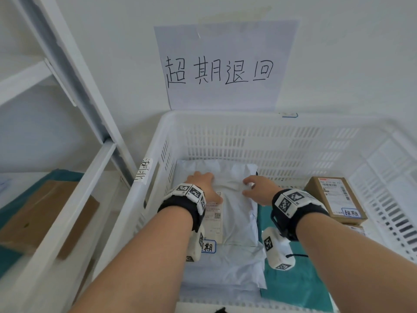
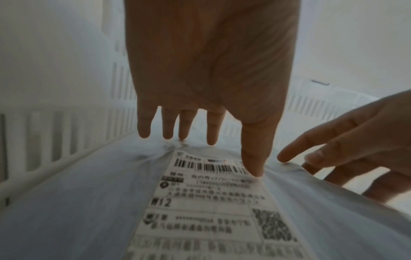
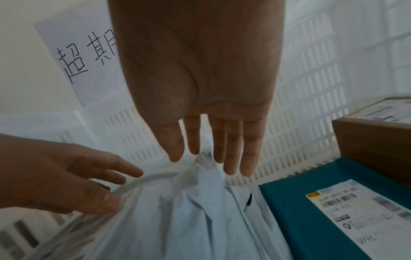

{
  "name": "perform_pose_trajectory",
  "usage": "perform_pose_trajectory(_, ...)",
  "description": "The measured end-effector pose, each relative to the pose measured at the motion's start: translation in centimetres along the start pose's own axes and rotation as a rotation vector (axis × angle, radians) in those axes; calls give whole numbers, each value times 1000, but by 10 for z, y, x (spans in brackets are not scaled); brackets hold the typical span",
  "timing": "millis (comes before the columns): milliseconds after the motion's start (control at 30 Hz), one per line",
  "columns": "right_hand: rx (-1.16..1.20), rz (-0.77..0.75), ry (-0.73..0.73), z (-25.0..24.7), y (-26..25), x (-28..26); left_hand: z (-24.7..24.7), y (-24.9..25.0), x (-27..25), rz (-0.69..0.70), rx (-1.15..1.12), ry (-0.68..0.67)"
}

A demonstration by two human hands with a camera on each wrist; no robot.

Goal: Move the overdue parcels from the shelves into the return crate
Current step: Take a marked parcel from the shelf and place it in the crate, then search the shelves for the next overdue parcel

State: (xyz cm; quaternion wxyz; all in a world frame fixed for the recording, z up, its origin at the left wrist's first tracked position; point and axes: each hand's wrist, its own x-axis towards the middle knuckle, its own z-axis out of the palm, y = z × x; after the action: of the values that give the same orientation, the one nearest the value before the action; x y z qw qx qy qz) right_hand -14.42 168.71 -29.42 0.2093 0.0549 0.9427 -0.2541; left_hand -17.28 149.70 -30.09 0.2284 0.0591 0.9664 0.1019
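A white poly mailer parcel (image 1: 239, 213) lies in the white slatted return crate (image 1: 225, 118), on top of another white mailer (image 1: 225, 274). Both hands sit on its far end. My left hand (image 1: 200, 178) has straight fingers (image 2: 212, 139), and its thumb presses the top of the shipping label (image 2: 211, 202). My right hand (image 1: 252, 185) reaches in from the right with straight, relaxed fingers (image 3: 231, 167) over a crumpled fold of the mailer (image 3: 200, 219). Neither hand grips the bag.
A teal parcel (image 1: 297, 279) lies under the mailers at the right, and a cardboard box (image 1: 336, 199) stands in the crate's right corner. A handwritten sign (image 1: 221, 71) hangs on the wall behind. The white shelf rail (image 1: 67, 199) at the left borders a brown cardboard parcel (image 1: 45, 211).
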Motion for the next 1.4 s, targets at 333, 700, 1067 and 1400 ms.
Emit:
perform_pose_trajectory(333,-237,47,190,-21,-31,-20,-28,18,-14,111,2,106)
perform_pose_trajectory(700,-217,54,350,-43,-59,-80,-62,40,-81,147,-86,269)
perform_pose_trajectory(1067,83,-147,524,-80,-98,-180,-105,53,-184,99,-207,502)
perform_pose_trajectory(1400,-95,-117,440,-9,-89,-234,-41,33,-256,66,-184,465)
